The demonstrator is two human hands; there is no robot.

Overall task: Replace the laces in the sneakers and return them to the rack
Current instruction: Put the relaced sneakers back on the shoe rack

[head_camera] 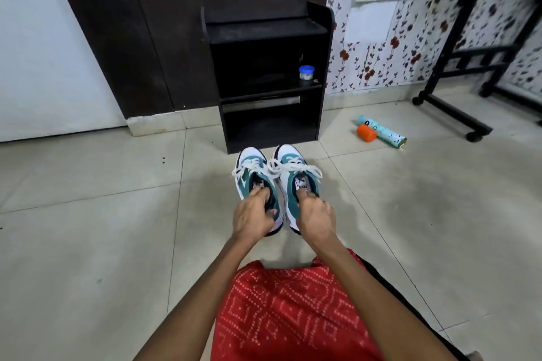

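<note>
The left hand and right hand hook curled fingers inside the sneakers, whose toes point straight at the rack just ahead.

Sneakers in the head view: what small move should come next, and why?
Probably lift both sneakers toward the rack: their white laces look tied, the left hand and right hand each grip a heel opening, and the rack stands just ahead.
</note>
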